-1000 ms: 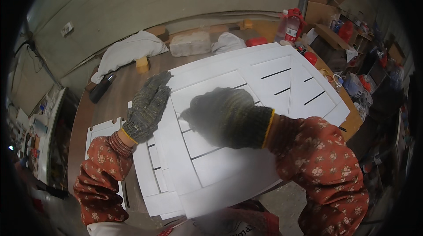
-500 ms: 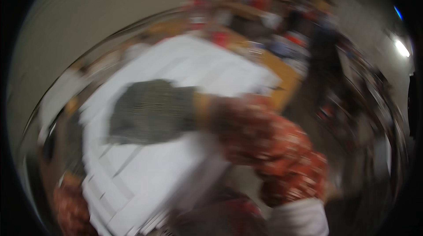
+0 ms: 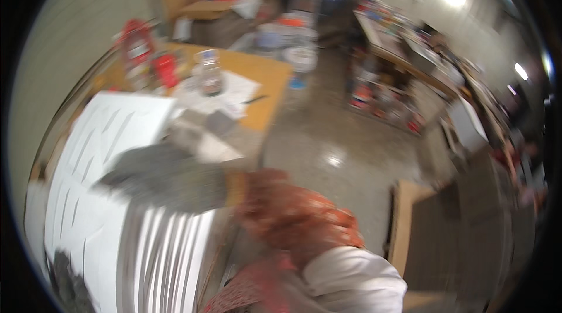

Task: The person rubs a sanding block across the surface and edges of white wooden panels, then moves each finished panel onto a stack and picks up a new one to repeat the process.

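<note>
My right hand (image 3: 167, 178), in a dark grey glove, lies across the right side of a stack of white sheets (image 3: 99, 167). Motion smears it, but its fingers appear stretched out flat toward the left, with no grip visible. A patterned orange-red sleeve cover (image 3: 293, 210) covers that forearm above a white sleeve. Several sheet edges show as stripes below this hand. At the lower left, my left hand (image 3: 70, 284), also in a dark glove, is by the stack's left edge; its fingers cannot be made out.
Beyond the stack, a yellow-brown tabletop (image 3: 266, 79) holds a glass jar (image 3: 209, 73), a red item (image 3: 165, 70) and papers. A cluttered workbench (image 3: 398, 50) stands across the concrete floor (image 3: 328, 131). Large cardboard (image 3: 456, 237) stands at the right.
The view has swung to the right, showing more floor and workbench. My right hand now lies lower in view, by the stack's right side, where sheet edges show as stripes.
</note>
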The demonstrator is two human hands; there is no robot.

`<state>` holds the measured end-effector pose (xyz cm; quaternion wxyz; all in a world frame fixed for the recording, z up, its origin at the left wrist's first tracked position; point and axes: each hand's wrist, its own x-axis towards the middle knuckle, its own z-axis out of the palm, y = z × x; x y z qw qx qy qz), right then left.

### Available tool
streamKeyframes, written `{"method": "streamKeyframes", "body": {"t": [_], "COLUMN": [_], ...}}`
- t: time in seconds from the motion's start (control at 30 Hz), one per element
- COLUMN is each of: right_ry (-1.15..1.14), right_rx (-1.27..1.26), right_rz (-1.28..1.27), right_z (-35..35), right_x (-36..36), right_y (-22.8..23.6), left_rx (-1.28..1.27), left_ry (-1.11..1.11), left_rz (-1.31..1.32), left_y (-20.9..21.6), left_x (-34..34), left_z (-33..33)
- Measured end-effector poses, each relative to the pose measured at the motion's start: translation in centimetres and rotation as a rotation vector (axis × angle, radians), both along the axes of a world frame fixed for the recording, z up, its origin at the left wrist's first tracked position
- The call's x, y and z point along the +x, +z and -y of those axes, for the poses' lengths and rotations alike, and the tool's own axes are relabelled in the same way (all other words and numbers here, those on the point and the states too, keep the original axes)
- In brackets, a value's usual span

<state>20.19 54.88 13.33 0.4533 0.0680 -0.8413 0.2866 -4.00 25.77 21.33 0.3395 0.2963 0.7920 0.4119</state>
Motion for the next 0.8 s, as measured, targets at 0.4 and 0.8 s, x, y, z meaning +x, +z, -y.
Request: {"method": "streamKeyframes", "body": {"t": [0.4, 0.8], "right_ry": [-0.169, -0.017], "right_rx": [-0.952, -0.964], "right_rz": [0.131, 0.117], "right_z": [-5.5, -10.7], "right_x": [17.1, 15.6], "right_y": [-9.4, -7.3], "left_rx": [-0.193, -0.226], "left_ry": [-0.101, 0.036], "left_rz": [-1.547, -1.639], "left_y": [-5.8, -7.2], "left_x": [14.8, 14.0], "left_z": [-2.8, -1.2]}}
